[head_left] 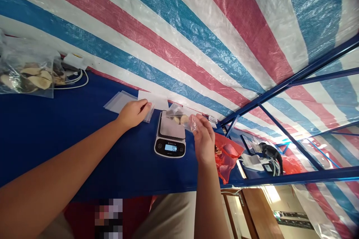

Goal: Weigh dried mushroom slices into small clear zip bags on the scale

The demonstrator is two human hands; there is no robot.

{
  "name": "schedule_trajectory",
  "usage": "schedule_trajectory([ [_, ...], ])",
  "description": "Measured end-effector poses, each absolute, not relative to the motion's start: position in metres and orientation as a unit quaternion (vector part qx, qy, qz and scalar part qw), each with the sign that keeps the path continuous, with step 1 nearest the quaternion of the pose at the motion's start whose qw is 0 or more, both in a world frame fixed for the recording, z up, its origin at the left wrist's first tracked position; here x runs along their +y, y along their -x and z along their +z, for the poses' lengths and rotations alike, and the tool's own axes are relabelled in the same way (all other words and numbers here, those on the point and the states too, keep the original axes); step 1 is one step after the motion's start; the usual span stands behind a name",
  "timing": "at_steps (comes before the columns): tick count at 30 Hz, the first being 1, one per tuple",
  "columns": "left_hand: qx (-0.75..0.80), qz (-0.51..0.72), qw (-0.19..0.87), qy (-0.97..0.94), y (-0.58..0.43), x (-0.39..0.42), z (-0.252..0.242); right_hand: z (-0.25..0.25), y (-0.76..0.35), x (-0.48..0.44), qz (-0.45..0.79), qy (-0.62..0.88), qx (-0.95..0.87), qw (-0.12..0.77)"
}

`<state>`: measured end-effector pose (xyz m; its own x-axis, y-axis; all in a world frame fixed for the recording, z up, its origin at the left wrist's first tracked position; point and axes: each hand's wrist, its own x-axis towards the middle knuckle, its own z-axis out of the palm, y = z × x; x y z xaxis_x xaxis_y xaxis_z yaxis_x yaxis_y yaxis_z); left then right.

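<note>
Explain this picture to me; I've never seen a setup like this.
A camera worn on a person's head took this single view, looking forward and down. The right hand holds a small clear bag of pale slices at a digital scale, whose display seems to read 96. The left hand touches another clear bag on a blue table. Both hands are the wearer's own. A larger clear bag of similar slices lies further left, and a red plastic bag lies to the right. A striped tarp stretches beyond.

Clear bag (174, 111) of dried slices (181, 120)
</note>
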<state>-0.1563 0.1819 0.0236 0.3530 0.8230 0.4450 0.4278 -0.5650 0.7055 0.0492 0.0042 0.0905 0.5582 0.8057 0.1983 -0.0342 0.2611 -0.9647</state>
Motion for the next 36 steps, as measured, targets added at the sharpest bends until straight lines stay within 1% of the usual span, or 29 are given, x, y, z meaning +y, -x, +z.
schedule_trajectory([
  [3, 0.409, 0.404, 0.246, -0.780, 0.156, 0.182, 0.023, 0.056, -0.054, -0.026, 0.261, 0.630, -0.311, 0.663],
  [6, 0.410, 0.404, 0.244, -0.780, 0.155, 0.183, 0.022, 0.018, -0.060, -0.063, 0.152, 0.697, -0.261, 0.650],
  [8, 0.412, 0.413, 0.237, -0.777, 0.154, 0.183, 0.021, 0.003, -0.062, -0.079, 0.132, 0.717, -0.241, 0.640],
  [10, 0.419, 0.429, 0.224, -0.768, 0.153, 0.182, 0.020, -0.003, -0.063, -0.085, 0.142, 0.714, -0.217, 0.650],
  [14, 0.439, 0.467, 0.187, -0.745, 0.152, 0.180, 0.021, -0.004, -0.059, -0.077, 0.128, 0.684, -0.127, 0.707],
  [17, 0.450, 0.472, 0.195, -0.733, 0.150, 0.179, 0.022, -0.006, -0.058, -0.071, 0.109, 0.672, -0.101, 0.725],
  [22, 0.404, 0.445, 0.240, -0.762, 0.144, 0.175, 0.019, -0.013, -0.061, -0.072, 0.131, 0.664, -0.126, 0.726],
  [27, 0.385, 0.445, 0.216, -0.780, 0.147, 0.175, 0.013, -0.014, -0.060, -0.074, 0.151, 0.664, -0.166, 0.713],
  [29, 0.395, 0.445, 0.196, -0.779, 0.150, 0.177, 0.014, -0.009, -0.058, -0.072, 0.154, 0.671, -0.190, 0.700],
  [31, 0.406, 0.439, 0.188, -0.779, 0.151, 0.178, 0.016, 0.000, -0.058, -0.067, 0.132, 0.674, -0.222, 0.692],
  [34, 0.412, 0.432, 0.194, -0.778, 0.151, 0.180, 0.017, 0.017, -0.063, -0.057, 0.093, 0.676, -0.247, 0.688],
  [36, 0.412, 0.433, 0.198, -0.777, 0.151, 0.182, 0.017, 0.027, -0.067, -0.051, 0.105, 0.685, -0.244, 0.679],
])
